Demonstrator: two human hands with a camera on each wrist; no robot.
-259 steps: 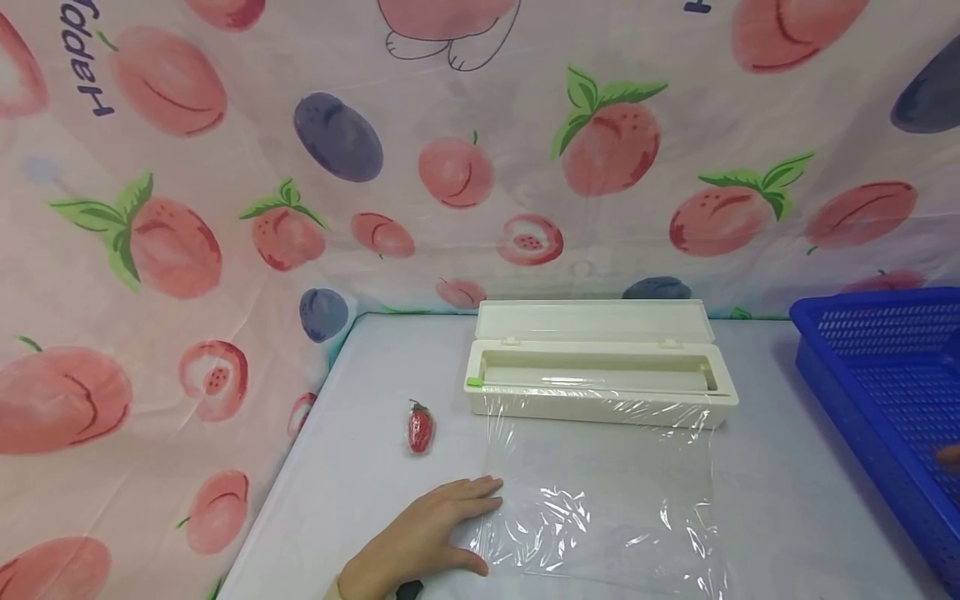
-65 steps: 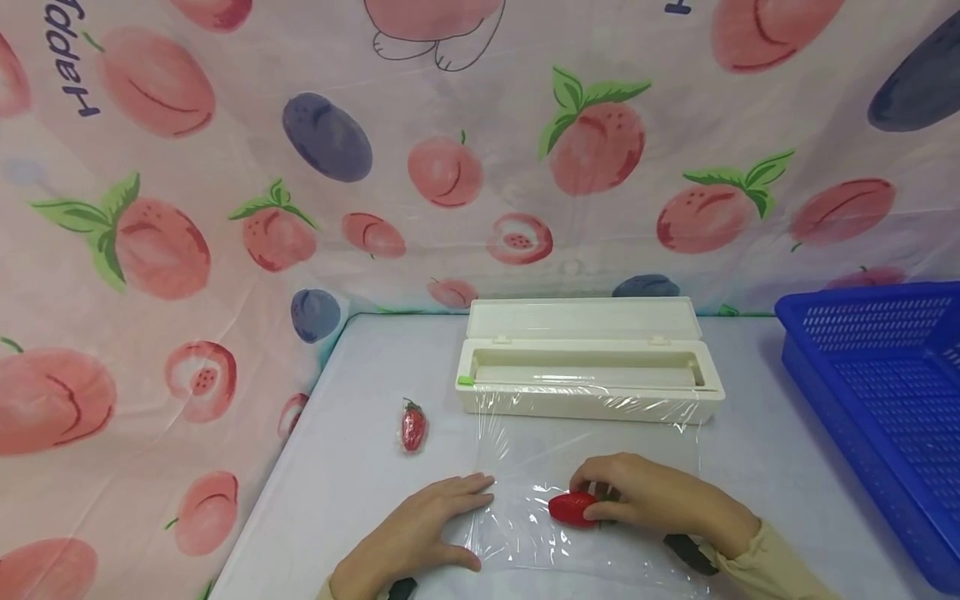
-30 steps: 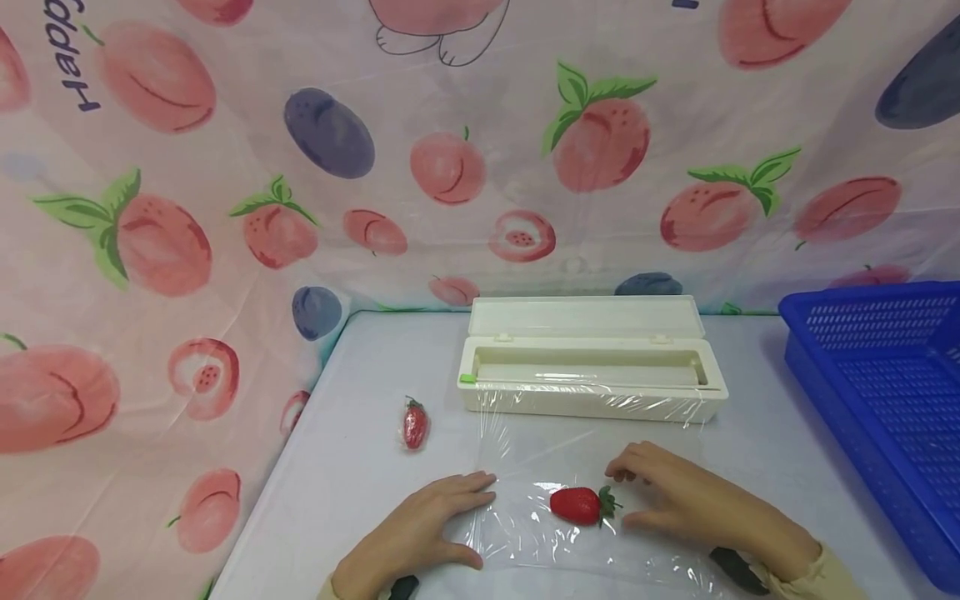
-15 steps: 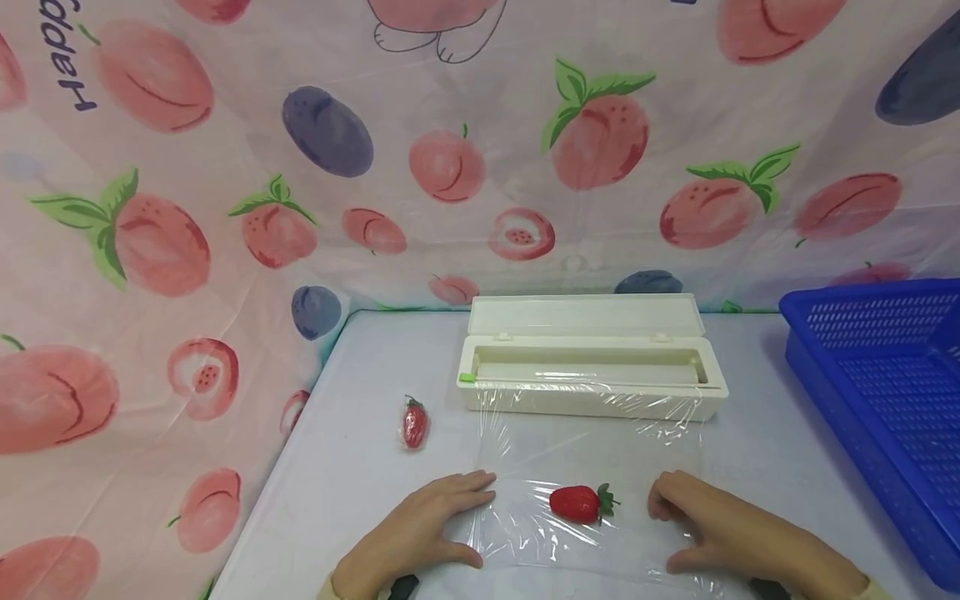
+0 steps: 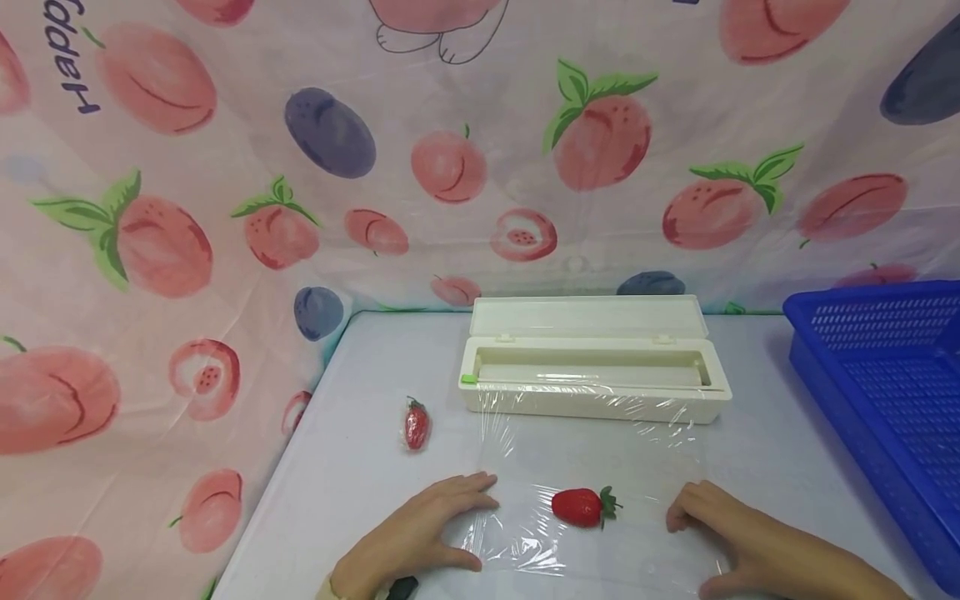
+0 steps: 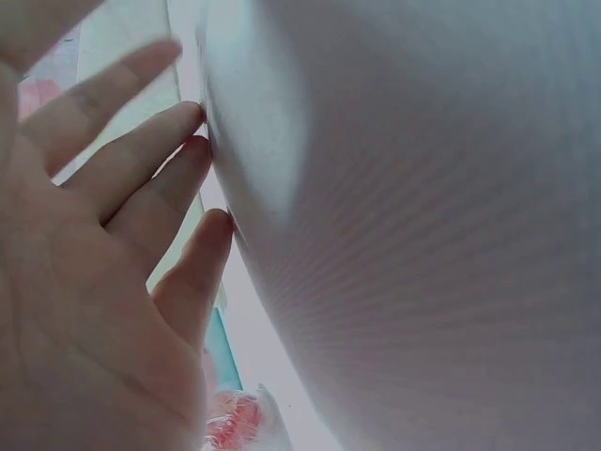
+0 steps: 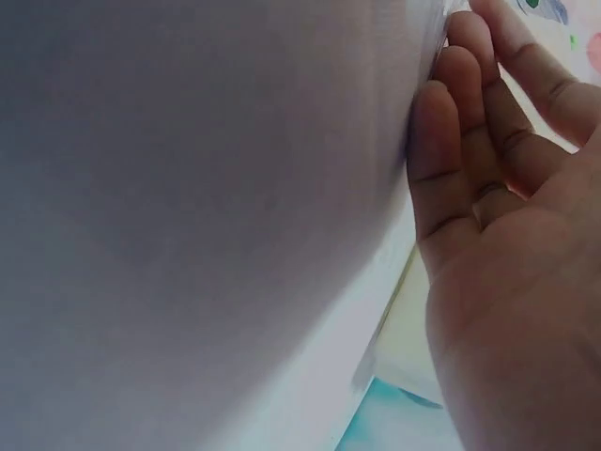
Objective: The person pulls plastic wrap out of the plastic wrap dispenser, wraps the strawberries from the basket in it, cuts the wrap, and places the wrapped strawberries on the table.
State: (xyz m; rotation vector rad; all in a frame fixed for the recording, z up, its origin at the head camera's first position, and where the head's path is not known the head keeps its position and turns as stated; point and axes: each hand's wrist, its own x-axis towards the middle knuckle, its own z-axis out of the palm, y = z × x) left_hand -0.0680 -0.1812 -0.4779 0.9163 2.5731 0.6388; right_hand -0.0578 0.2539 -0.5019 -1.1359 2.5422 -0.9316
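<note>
red strawberry is lying on its side on the clear film, roughly midway between the two hands, touching neither. green leaf end points toward the person's right. nothing wrapped over it, film is underneath only.

left hand: palm side down at the film's left edge, fingers spread apart, thumb held well out from the rest. left wrist view has several fingertips against the surface. not gripping anything.

right hand: over the film's right side, fingers bent a little and lying close together, thumb apart. right wrist view has the tips against the surface. no object in it; whether they press film or bench, can't tell.

film runs out over the front of the white box and down flat onto the bench, some wrinkles and glare near the strawberry. box lid is open, tipped to the back. small green piece at the left end of the box front.

second strawberry, the wrapped one, is on the bench left of the box, in clear wrap, off the film. blue basket at far right, partly out of frame. fruit-print cloth behind and to the left.
</note>
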